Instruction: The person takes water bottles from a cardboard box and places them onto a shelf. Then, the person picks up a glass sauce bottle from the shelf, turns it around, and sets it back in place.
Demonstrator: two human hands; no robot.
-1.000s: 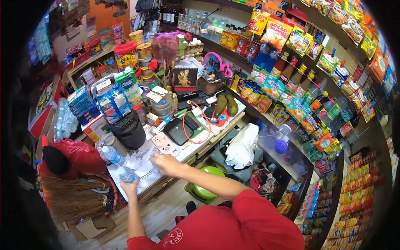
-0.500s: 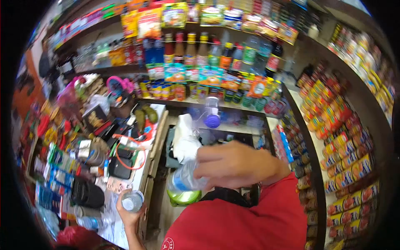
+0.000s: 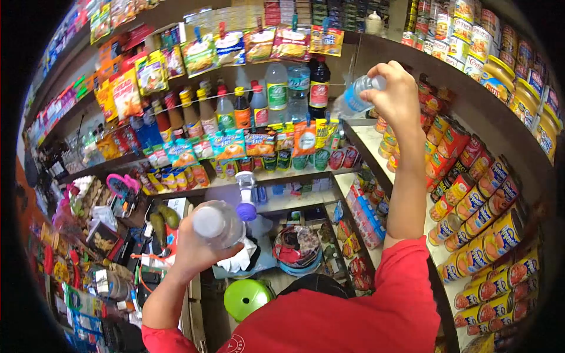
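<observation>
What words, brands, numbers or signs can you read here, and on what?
"Century": cans, upper right.
"BREAD CRUMBS", slightly blurred: packet, upper left.
"TONY": red shirt.
Too small or blurred: the blue label on the right hand's bottle, most other packets and tins.

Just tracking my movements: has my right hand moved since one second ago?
Yes. Judged against the green stool, your right hand went from its left to far above and right of it.

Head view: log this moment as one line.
left hand: holds clear plastic bottle | right hand: holds blue-labelled plastic bottle, tilted, higher in frame
</observation>
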